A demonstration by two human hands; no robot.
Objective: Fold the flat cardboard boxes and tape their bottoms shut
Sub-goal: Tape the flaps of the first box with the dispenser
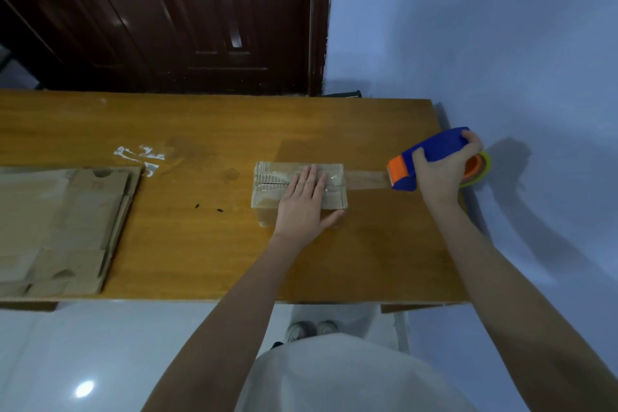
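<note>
While the left hand (302, 207) lay flat on the box (298, 186), fingers (312, 179) straight and together, thumb splayed off the near right corner, it held nothing, just pressed down on the top face. Box sat on the desk (214, 130), right of centre, flaps closed with the seam running left-right, clear tape already shiny over the seam.

Right hand (444, 167) gripped the dispenser (431, 157), fingers curled round the blue body, thumb on the near side. Dispenser was off the box's right edge, near the right end of the desk, orange nose pointing back at the box. A strip of tape (366, 177) ran taut from the box's right side to that nose, uncut. Roll (478, 169) showed at the dispenser's far side behind the hand, yellow-green rim with an orange core.

Flat boxes (63, 227) lay stacked at the left end of the desk, well apart from the box, unfolded, left part cut off by the frame edge. White scraps (140, 154) were stuck to the desk just past the stack's far right corner. Two small dark specks (207, 207) sat between the stack and the box.

Beyond the desk: dark wooden door (167, 17) on the left, pale blue wall (485, 27) on the right. Below the desk edge: light floor (100, 361), shoes (311, 328), pale clothing in the foreground
</note>
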